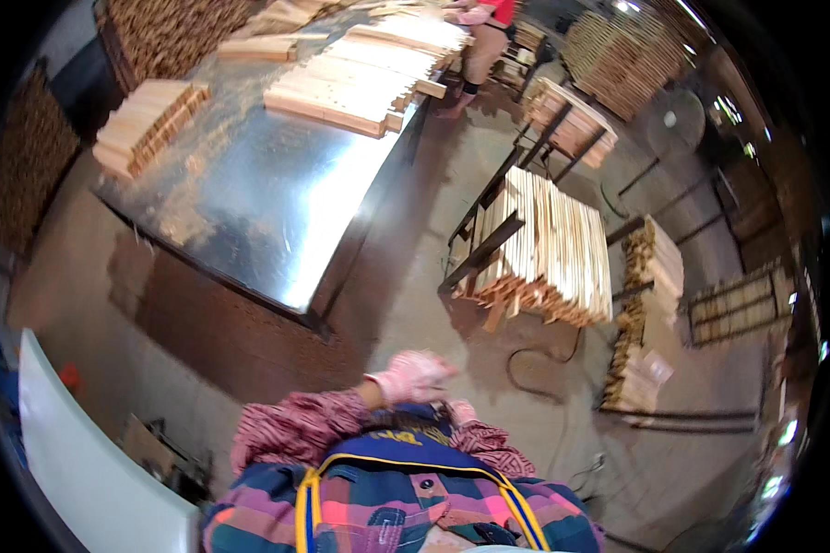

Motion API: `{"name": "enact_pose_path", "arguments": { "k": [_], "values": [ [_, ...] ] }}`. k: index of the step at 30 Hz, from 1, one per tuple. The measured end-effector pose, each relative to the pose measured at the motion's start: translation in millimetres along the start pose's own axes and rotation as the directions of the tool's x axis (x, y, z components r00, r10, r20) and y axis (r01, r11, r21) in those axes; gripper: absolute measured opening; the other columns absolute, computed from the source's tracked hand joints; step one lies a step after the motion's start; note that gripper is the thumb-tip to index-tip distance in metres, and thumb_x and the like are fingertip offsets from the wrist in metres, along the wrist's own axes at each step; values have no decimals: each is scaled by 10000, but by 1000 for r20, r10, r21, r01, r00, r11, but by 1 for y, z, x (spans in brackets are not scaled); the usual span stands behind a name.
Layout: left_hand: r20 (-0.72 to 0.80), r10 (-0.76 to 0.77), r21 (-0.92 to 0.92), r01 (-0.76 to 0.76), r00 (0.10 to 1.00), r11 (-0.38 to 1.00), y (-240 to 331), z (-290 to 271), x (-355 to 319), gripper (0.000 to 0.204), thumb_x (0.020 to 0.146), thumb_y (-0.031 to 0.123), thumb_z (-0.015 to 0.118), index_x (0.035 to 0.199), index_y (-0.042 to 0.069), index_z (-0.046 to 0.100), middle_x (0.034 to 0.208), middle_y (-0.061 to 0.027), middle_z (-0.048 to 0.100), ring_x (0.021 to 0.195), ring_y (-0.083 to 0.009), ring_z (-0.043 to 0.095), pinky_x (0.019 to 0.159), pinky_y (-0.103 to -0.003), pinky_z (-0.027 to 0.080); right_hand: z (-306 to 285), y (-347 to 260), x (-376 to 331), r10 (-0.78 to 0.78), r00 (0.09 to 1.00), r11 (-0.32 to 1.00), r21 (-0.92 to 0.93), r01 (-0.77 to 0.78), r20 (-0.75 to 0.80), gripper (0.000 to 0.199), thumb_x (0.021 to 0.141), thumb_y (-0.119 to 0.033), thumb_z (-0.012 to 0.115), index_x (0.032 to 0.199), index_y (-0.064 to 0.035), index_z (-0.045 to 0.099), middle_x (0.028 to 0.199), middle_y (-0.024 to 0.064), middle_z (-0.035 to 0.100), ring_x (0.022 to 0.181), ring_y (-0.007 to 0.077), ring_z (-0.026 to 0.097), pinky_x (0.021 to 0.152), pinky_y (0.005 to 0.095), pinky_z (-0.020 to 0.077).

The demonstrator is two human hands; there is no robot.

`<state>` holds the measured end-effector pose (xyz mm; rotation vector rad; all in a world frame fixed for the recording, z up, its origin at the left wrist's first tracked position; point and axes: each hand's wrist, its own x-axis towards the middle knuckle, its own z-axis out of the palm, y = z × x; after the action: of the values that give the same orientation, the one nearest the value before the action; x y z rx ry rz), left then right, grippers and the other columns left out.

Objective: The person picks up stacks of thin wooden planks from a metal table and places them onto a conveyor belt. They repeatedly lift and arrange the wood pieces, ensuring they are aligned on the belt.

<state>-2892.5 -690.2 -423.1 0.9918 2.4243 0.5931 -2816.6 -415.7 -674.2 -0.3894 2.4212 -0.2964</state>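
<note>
Wooden strips (pixel 553 241) lie stacked in a dark metal rack (pixel 489 249), ahead and to the right of the person's hands. Nearest is the blue apron (pixel 406 449) with yellow straps (pixel 309 502); just above it, the left hand (pixel 412 376), in a pink glove (pixel 399 383), is open, fingers extended to the right. The right hand (pixel 462 412), lower and mostly hidden, cannot be told open from closed. Farther off, a metal table (pixel 277 249) bears sawdust (pixel 189 203) and rows of pale boards (pixel 337 88); by its far end stands a co-worker (pixel 485 51) in a red top (pixel 503 9)
</note>
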Motion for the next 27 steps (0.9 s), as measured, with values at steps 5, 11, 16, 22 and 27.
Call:
{"name": "enact_pose_path", "arguments": {
  "k": [5, 11, 16, 22, 27],
  "values": [
    [-3, -345, -25, 345, 939, 938, -85, -56, 19, 546, 857, 466, 584, 1304, 154, 580, 1147, -136, 671, 1073, -348, 630, 888, -467, 525, -125, 72, 145, 230, 968, 736, 632, -243, 104, 346, 986, -371, 556, 973, -55, 696, 808, 107, 694, 640, 219, 657, 589, 360, 513],
    [67, -516, -190, 519, 854, 833, -180, -110, 73, 543, 872, 465, 578, 1329, 171, 571, 1200, -154, 652, 1113, -336, 621, 934, -475, 503, -254, 74, 347, -154, 892, 912, 286, 294, -426, 370, 989, -398, 535, 1049, -80, 714, 802, 135, 683, 596, 213, 624, 582, 339, 502],
    [-51, -443, -167, 430, 895, 887, -275, -175, 149, 478, 898, 451, 564, 1278, 160, 577, 1219, -146, 641, 1128, -341, 608, 927, -474, 505, -390, -33, 418, 136, 989, 359, 928, -99, 53, 252, 987, -288, 615, 1018, -48, 685, 727, 39, 599, 578, 132, 548, 488, 276, 413],
    [-157, -628, -308, 567, 762, 764, -379, -291, 172, 615, 944, 462, 547, 1452, 122, 475, 1448, -155, 523, 1338, -308, 487, 1108, -407, 397, -547, -73, 538, 63, 944, 918, 390, 72, -322, 621, 923, -536, 577, 1274, -28, 642, 1258, 257, 636, 1188, 410, 592, 1022, 438, 465],
    [-190, -813, -569, 613, 550, 548, -469, -303, 177, 646, 914, 417, 622, 1461, 107, 470, 1433, -172, 532, 1279, -336, 538, 1083, -434, 423, -722, -82, 704, -13, 832, 974, 183, 137, -555, 637, 928, -489, 590, 1393, -56, 552, 1379, 207, 579, 1277, 364, 548, 1094, 418, 421]
  ]
}}
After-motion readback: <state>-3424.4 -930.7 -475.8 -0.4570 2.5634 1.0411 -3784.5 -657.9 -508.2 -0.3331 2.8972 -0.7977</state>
